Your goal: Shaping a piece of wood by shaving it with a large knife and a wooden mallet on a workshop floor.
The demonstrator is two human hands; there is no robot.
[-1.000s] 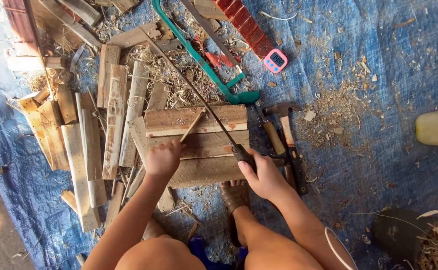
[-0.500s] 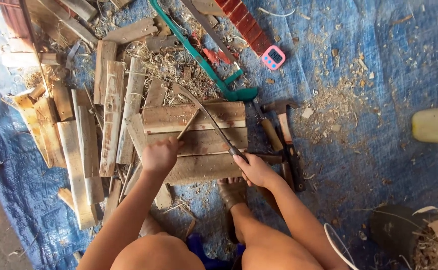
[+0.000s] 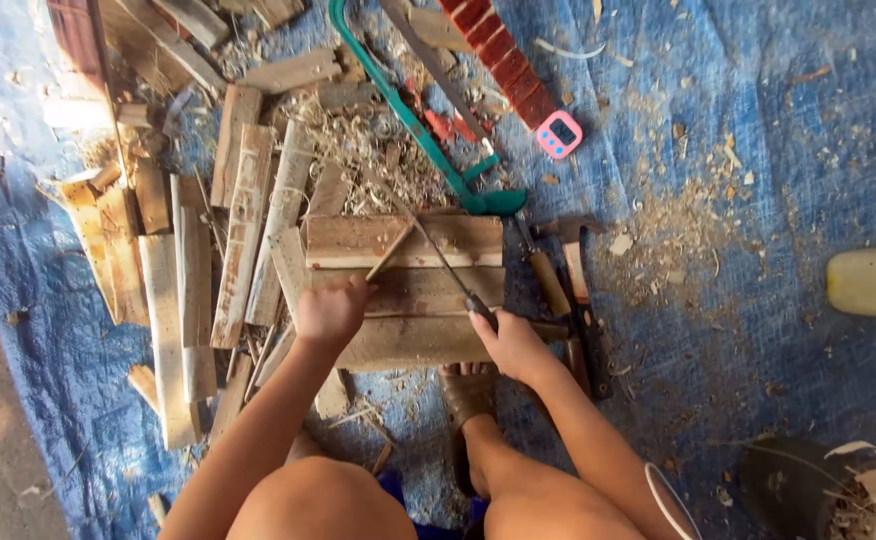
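right hand [image 3: 511, 345] grip closed around the handle of a long thin blade [image 3: 428, 240], blade angled up and away over the wooden block [image 3: 408, 290]. left hand [image 3: 330, 312] grip pinched shut on the lower end of a thin wood stick [image 3: 390, 252], stick tilted, its upper end resting on the top plank of the block. blade crosses just beside the stick, edge looks to be on or very near it, exact contact too small to tell.

progress, judged: shaving work well underway. pile of curled shavings [image 3: 368, 160] sits just past the block's far edge, more dust and chips scattered on the blue tarp [image 3: 758, 130] toward its right side. split wood slats [image 3: 248, 230] lie stacked along the block's left side, many look rough, so a fair amount of stock seems unworked. stick in hand still looks thick and uneven, likely needs more passes.

other stuff: green-frame saw [image 3: 408, 110] beyond the block, small pink timer [image 3: 559, 134] near the tarp's far edge, hammer [image 3: 570, 265] and other handled tools just right of the block. a foot [image 3: 466, 392] rests against the block's near edge.
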